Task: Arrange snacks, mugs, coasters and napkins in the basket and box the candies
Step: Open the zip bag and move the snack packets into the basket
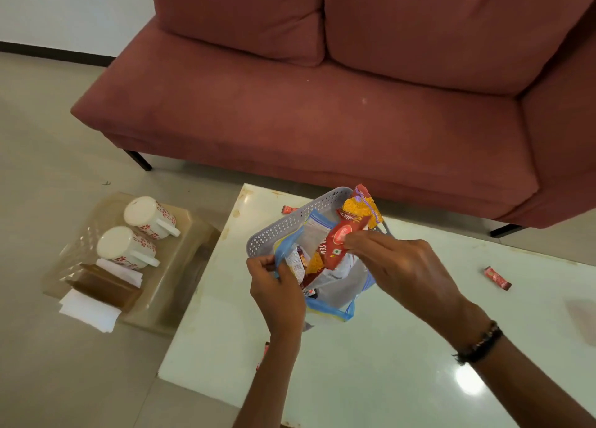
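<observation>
A grey perforated basket (pixel 283 226) sits on the white table (pixel 387 347). Over it is a clear zip bag (pixel 335 293) with a blue edge, holding snack packets. My left hand (pixel 275 287) pinches the bag's left rim. My right hand (pixel 396 263) grips a red and yellow snack packet (pixel 351 231) that sticks halfway out of the bag. Two white mugs with red flowers (pixel 127 245) (pixel 148 213) lie on a low stool at the left, beside brown coasters (pixel 103 287) and white napkins (pixel 88 310). Red candies lie loose on the table (pixel 496 277) (pixel 289 209).
A dusty-pink sofa (pixel 322 114) stands just beyond the table's far edge. The translucent stool (pixel 180 234) is on the tiled floor left of the table. Another red candy (pixel 263 355) peeks from under my left forearm.
</observation>
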